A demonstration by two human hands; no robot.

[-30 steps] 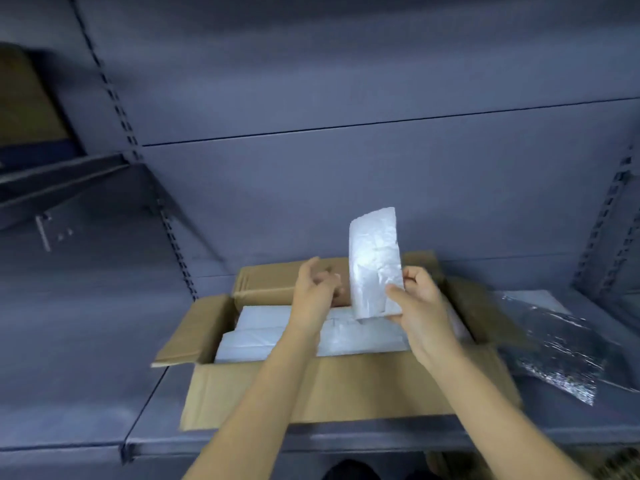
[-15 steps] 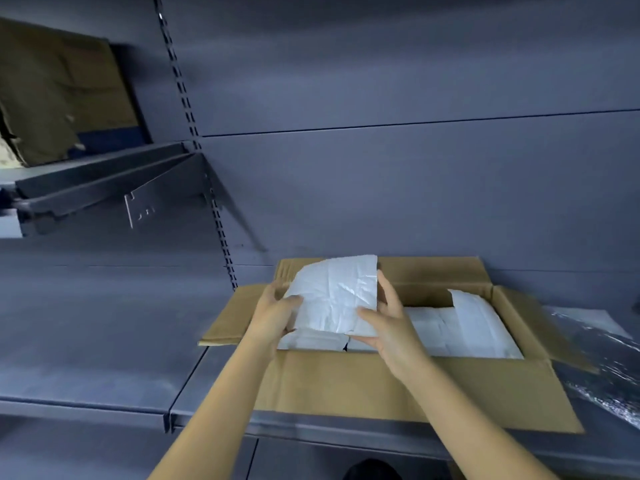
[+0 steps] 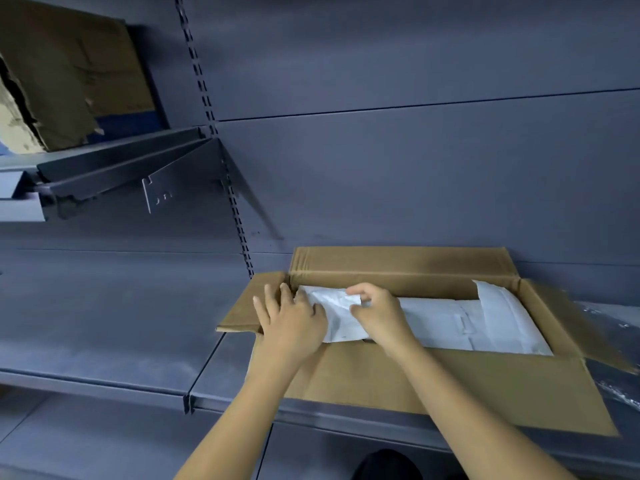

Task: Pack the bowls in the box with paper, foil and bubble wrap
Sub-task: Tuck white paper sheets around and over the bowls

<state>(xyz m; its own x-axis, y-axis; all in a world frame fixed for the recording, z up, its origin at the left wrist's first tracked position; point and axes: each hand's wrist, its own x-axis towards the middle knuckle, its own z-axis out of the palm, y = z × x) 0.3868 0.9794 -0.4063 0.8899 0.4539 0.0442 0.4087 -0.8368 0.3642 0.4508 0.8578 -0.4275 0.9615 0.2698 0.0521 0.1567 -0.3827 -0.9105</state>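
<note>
At the left end of the open brown cardboard box (image 3: pixel 450 386), the person is tucking a creased white paper sheet (image 3: pixel 337 322) down against the side wall. The left hand (image 3: pixel 291 323) is lying flat with its fingers straight, pressing across the fold of the left flap and the sheet's near side and gripping nothing. The right hand (image 3: pixel 379 315) is pinching the sheet's upper edge between thumb and curled fingers.

To do this well, the flat hand should probably be anchoring the paper while the pinching hand is drawing the free edge down into the corner. That way the padding is filling the gap rather than springing back up. Gentle pressure seems wise, since thin paper is likely to tear.

The sheet is sitting directly under and between both hands, which are working close together over it. More flat white paper lining (image 3: pixel 485 327) is covering the rest of the box to the right, well apart from the hands. No bowls are showing, and whether any are lying beneath the paper cannot be told. A shiny silvery wrap (image 3: pixel 623 393) is waiting on the dark grey metal shelf (image 3: pixel 104 323), beyond the right flap.
</note>
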